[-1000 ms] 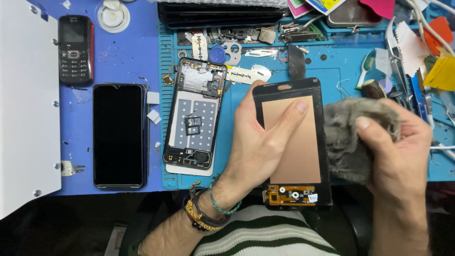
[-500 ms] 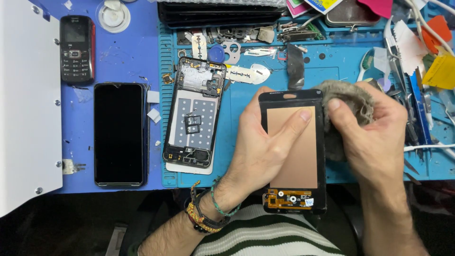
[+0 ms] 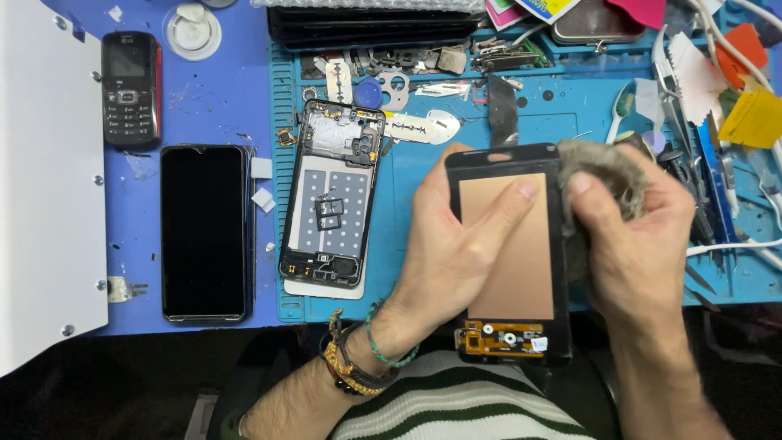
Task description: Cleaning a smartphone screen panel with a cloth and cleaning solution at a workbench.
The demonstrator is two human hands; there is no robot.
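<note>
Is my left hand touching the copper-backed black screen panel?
Touching. The head view shows the left hand gripping the screen panel, fingers flat across its back.

A single head-worn camera looks steeply down, close over the blue work mat (image 3: 391, 269).
</note>
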